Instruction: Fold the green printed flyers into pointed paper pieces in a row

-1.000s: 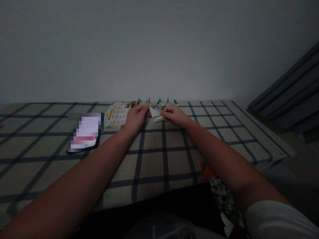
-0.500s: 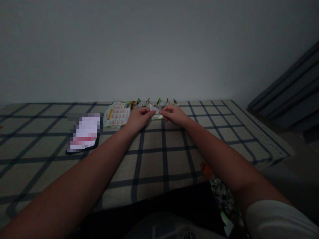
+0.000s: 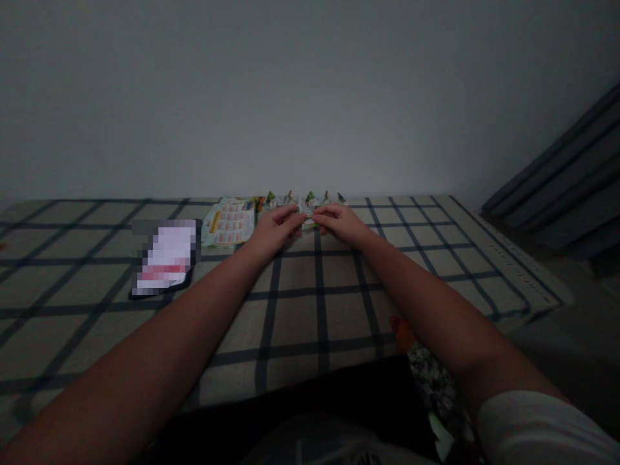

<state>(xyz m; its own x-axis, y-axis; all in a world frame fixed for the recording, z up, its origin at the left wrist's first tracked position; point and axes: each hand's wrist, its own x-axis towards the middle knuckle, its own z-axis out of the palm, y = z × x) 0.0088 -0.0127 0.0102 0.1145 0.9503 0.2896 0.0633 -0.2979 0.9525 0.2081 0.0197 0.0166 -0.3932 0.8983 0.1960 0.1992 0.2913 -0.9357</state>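
A small printed paper (image 3: 307, 210), white with green along its lower edge, lies between my hands near the far side of the cloth. My left hand (image 3: 277, 227) has its thumb and fingers closed at the paper's left side. On the opposite side, my right hand (image 3: 343, 223) pinches the paper between thumb and fingers. Both hands cover much of it, so its full shape is hidden. Just behind the hands, several small green-and-brown pointed pieces (image 3: 310, 196) stand in a row.
Left of my hands lies a printed sheet (image 3: 233, 223) with rows of small panels. Closer on the left is a dark-edged, phone-like device (image 3: 188, 278) with a blurred face. A checked cloth (image 3: 300, 316) covers the surface, with a wall (image 3: 310, 97) behind and a grey curtain (image 3: 566, 174) at right.
My left thumb and fingers have shifted slightly right, over the paper. The white pointed part seen between my hands before now shows as a narrower, more upright strip. My right hand has barely moved.
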